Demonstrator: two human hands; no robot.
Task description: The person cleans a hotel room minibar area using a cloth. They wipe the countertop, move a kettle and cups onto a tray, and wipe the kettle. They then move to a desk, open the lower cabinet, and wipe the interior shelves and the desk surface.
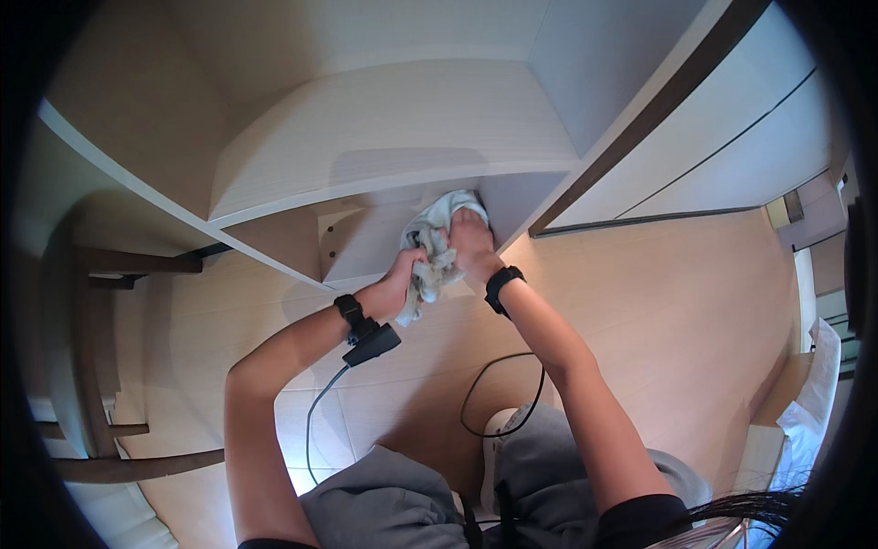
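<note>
A crumpled light cloth (433, 237) with a greyish, stained part lies bunched in the lower compartment of a pale wooden shelf unit (391, 180), at its right side. My left hand (392, 283) grips the hanging part of the cloth at the compartment's front edge. My right hand (472, 237) reaches into the compartment and rests on the cloth with its fingers against it, near the right side wall (521, 199); its fingertips are partly hidden by a fold. Both wrists wear black straps, and the left one carries a black device (372, 345) with a cable.
A dark wooden chair (75, 343) stands at the left. The black cable (466, 405) loops in front of my knees above the wood-look floor (658, 302). White cabinet fronts (713, 151) are at the upper right. A box with white plastic (809, 405) stands at the far right.
</note>
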